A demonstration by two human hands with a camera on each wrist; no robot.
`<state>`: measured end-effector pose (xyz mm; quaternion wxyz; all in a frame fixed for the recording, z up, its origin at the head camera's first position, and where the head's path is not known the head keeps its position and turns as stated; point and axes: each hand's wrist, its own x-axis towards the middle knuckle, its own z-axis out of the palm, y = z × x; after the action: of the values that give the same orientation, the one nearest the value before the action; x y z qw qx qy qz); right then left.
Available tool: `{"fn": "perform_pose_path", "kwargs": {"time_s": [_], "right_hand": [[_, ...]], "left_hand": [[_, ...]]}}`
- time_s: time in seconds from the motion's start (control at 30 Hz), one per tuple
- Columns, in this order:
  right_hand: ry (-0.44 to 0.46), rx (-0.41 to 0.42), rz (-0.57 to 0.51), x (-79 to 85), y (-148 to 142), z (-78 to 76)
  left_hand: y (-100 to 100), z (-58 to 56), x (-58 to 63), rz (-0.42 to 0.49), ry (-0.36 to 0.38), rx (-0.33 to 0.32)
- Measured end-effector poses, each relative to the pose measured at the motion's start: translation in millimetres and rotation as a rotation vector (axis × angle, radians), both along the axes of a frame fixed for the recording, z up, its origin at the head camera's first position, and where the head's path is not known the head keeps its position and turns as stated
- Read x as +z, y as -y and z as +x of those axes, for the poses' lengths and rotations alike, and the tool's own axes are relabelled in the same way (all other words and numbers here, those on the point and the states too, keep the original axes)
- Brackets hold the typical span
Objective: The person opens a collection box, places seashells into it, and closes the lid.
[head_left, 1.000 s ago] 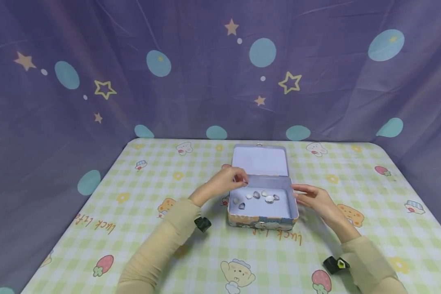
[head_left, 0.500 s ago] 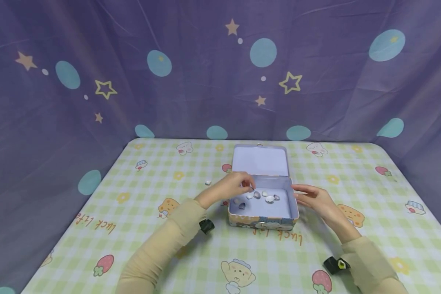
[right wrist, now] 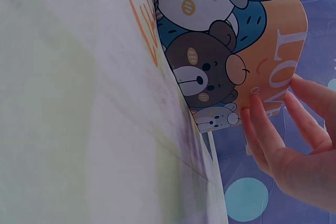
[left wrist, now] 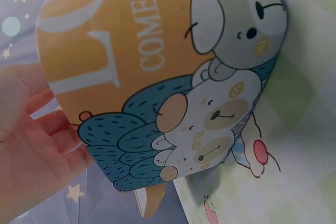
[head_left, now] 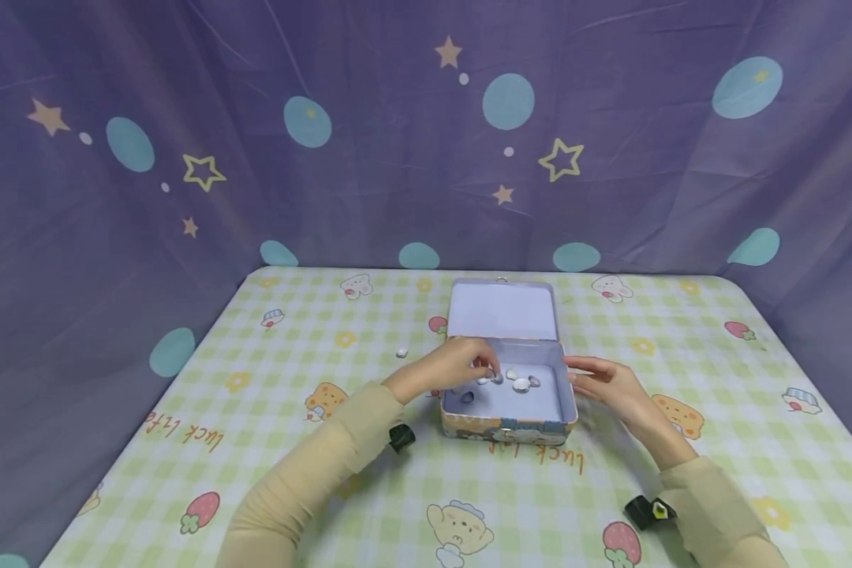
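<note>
A hinged tin box [head_left: 504, 430] stands on the table with its lid [head_left: 501, 309] folded back. Several small grey and white pebbles lie on its floor, among them a white one [head_left: 521, 385] and a dark one [head_left: 468, 397]. My left hand [head_left: 463, 361] reaches over the left wall, its fingertips bent down around a grey pebble [head_left: 498, 378]. In the left wrist view the tin's printed wall [left wrist: 157, 77] hides those fingertips. My right hand [head_left: 608, 386] rests its extended fingertips against the tin's right side; in the right wrist view, fingers [right wrist: 268, 129] touch the printed wall.
One white pebble [head_left: 401, 353] lies on the checked tablecloth [head_left: 270, 473] left of the tin. A black wrist camera [head_left: 401, 436] sits at the left wrist, another black wrist camera [head_left: 646, 513] at the right. A purple curtain [head_left: 397, 158] hangs behind the table.
My left hand has moved right and down into the tin, toward the grey pebbles. Its shift uncovered the white pebble on the tablecloth. The right hand and the tin have stayed put.
</note>
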<state>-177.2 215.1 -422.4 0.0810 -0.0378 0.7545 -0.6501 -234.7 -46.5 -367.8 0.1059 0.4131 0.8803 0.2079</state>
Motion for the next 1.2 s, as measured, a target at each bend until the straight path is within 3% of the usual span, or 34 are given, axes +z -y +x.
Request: {"fn": "perform_pose_path", "kwargs": {"time_s": [0.27,0.43,0.8,1.0,1.2], "right_hand": [[0.0,0.006,-0.001,0.0,0,0.0],[0.004,0.004,-0.002,-0.3,1,0.0],[0.003,0.003,-0.008,-0.6,0,-0.7],[0.001,0.003,-0.009,-0.7,0,-0.7],[-0.003,0.002,-0.004,0.4,0,-0.1]], "left_hand": [[-3,0.6,-2.6,-0.029,0.002,-0.035],[2,2.1,-2.0,0.0,-0.004,-0.03],[30,6.5,10.9,0.213,0.049,0.097],[46,1.6,8.8,0.323,-0.008,0.151],[61,-7.1,1.9,0.378,0.006,0.247]]}}
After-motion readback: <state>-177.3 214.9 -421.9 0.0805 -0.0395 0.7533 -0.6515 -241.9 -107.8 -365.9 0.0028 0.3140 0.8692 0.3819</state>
